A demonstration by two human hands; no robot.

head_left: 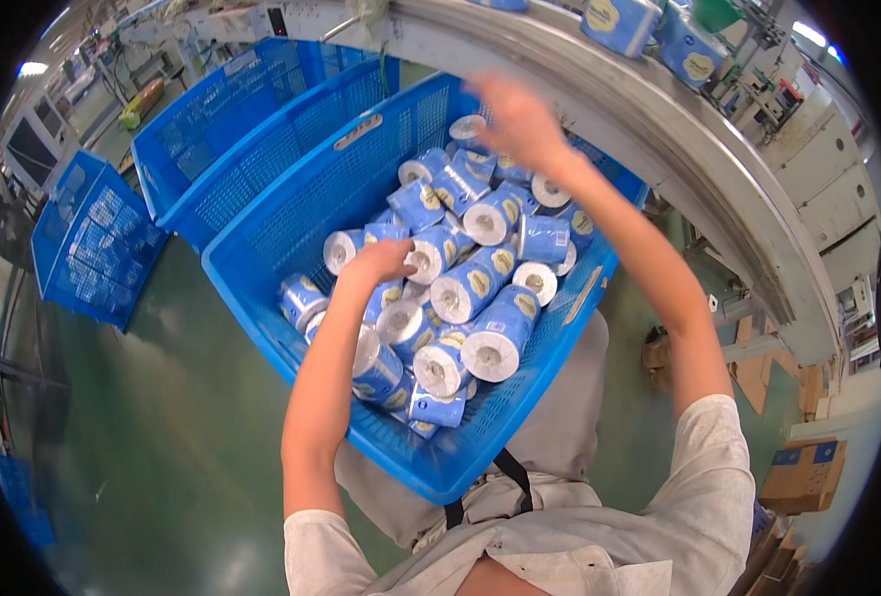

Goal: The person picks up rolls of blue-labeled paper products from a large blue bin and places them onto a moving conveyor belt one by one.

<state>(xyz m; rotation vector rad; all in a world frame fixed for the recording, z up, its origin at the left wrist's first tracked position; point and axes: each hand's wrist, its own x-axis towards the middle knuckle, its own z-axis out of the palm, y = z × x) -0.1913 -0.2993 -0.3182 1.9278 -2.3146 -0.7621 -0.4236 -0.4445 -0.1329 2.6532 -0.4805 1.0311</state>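
Note:
A blue plastic crate [520, 437] in front of me holds several white paper rolls in blue wrappers [480, 288]. My left hand [381, 260] rests down among the rolls on the crate's left side, fingers curled on a wrapped roll [422, 260]. My right hand [515, 119] is raised above the far end of the crate, blurred, near the curved grey conveyor [659, 129]. Nothing shows clearly in that hand. More wrapped rolls [619, 22] ride on the conveyor above.
Two more blue crates [251, 149] are nested behind the first, and another blue crate [92, 248] stands at the left on the green floor [162, 417]. Cardboard boxes [803, 472] sit at the right by the machine frame.

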